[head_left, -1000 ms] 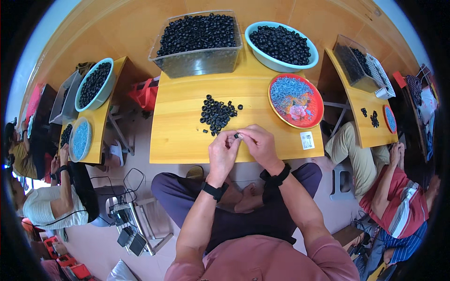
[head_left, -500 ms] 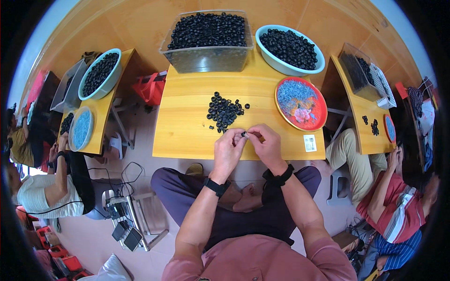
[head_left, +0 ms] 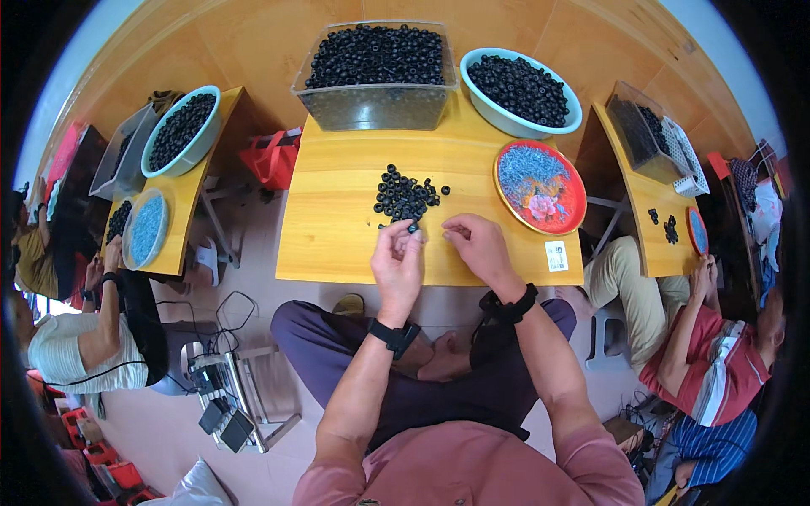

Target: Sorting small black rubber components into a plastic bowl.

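Note:
My left hand (head_left: 396,260) is closed at the near side of the pile, thumb and fingers pinching a small black ring-shaped part (head_left: 413,227). To its right, my right hand (head_left: 479,248) hovers over the table with thumb and forefinger together; anything between them is too small to make out. Just beyond the left hand lies a loose pile of black ring-shaped parts (head_left: 402,196) on the yellow wooden table (head_left: 337,244). A round red tray (head_left: 575,202) with a flower picture sits at the right, carrying many thin blue pieces (head_left: 531,169).
Along the far edge stand a clear plastic bin (head_left: 375,108) and a light-blue basin (head_left: 506,123), both full of black parts. A white label (head_left: 557,256) is near the right front corner. Co-workers sit at side tables left (head_left: 173,236) and right (head_left: 654,253).
My hands, together half a second ago around a small black part, have come apart. The left moved slightly left toward the pile with a black part; the right shifted right.

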`<state>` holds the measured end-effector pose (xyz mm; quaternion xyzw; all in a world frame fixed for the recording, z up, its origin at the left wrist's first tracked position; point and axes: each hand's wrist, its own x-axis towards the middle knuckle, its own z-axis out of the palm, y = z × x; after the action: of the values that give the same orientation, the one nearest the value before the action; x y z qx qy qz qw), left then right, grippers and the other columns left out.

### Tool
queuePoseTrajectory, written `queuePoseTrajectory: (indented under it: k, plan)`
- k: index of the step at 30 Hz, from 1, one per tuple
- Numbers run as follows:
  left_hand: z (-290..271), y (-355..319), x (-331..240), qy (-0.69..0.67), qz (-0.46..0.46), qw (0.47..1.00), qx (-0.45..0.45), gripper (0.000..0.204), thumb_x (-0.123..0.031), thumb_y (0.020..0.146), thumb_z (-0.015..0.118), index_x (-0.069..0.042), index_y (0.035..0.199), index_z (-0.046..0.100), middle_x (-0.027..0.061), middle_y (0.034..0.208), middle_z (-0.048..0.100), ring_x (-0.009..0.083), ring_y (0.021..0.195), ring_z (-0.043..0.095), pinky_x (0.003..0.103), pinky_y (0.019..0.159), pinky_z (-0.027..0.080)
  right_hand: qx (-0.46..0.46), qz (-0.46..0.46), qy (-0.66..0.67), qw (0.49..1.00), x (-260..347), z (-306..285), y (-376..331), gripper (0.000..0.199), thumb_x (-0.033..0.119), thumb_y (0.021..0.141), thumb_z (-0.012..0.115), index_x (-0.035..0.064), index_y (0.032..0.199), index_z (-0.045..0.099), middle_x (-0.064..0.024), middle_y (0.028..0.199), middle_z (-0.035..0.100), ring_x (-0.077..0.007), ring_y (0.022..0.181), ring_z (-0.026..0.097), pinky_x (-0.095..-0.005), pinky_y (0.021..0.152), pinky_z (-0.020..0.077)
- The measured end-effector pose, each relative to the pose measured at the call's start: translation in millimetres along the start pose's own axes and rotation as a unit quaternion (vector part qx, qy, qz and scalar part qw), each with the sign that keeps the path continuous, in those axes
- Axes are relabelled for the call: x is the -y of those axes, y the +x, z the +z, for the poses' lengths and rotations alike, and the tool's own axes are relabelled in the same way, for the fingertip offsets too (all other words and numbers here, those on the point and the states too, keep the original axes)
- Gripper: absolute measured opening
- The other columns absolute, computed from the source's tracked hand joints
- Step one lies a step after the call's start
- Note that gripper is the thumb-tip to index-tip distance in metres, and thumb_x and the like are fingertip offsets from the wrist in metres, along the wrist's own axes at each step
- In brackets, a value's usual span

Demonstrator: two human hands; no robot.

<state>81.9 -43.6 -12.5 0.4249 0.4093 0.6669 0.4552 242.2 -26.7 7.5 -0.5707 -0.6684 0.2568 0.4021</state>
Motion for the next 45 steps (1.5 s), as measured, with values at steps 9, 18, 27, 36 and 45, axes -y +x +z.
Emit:
queuePoseTrajectory:
  k: [9,18,27,36,45]
  plan:
    - [-51,9,-20,0.11,0.012,0.991,-0.078,0.018,-0.007,0.096,0.07,0.0,0.112,0.064,-0.0013,0.091,0.062,0.0056,0.08,0.055,0.021,0.074,0.047,0.072,-0.011,-0.09,0.993,28,8,1,0.014,0.013,0.086,0.069,0.0055,0.098,0.072,-0.0124,0.092,0.072,-0.0308,0.087,0.07,-0.0421,0.077,0.0549]
    - [-53,9,-24,0.143,-0.018,0.989,-0.03,0.019,-0.004,0.096,0.069,0.001,0.113,0.063,-0.0015,0.089,0.062,0.0049,0.079,0.055,0.021,0.071,0.046,0.05,-0.089,-0.194,0.976,30,37,18,0.012,0.015,0.082,0.071,0.0071,0.091,0.069,-0.0089,0.084,0.069,-0.03,0.079,0.068,-0.0434,0.068,0.0518]
    - [-17,10,-22,0.162,-0.112,0.973,0.125,0.018,-0.003,0.097,0.067,0.002,0.114,0.064,0.0041,0.096,0.072,0.0056,0.085,0.063,0.021,0.077,0.051,0.031,-0.077,-0.128,0.988,39,9,2,0.012,0.011,0.083,0.069,0.0043,0.093,0.067,-0.0132,0.086,0.071,-0.0318,0.078,0.07,-0.0417,0.069,0.0549]
    - [14,1,-8,0.16,-0.111,0.969,0.155,0.018,-0.002,0.096,0.068,0.003,0.113,0.065,0.0043,0.098,0.073,0.0068,0.087,0.066,0.023,0.08,0.053,-0.007,-0.045,-0.022,0.999,20,-24,-15,0.015,0.006,0.087,0.067,0.0002,0.101,0.067,-0.0186,0.09,0.07,-0.0361,0.084,0.069,-0.0415,0.074,0.0553]
    - [12,2,-6,0.205,-0.07,0.961,0.173,0.018,-0.005,0.092,0.072,0.002,0.108,0.068,0.0109,0.093,0.075,0.0124,0.082,0.071,0.028,0.076,0.057,-0.049,-0.114,-0.074,0.99,20,-24,-21,0.011,0.008,0.088,0.069,0.0034,0.098,0.071,-0.0147,0.09,0.072,-0.0338,0.082,0.069,-0.0419,0.072,0.0543]
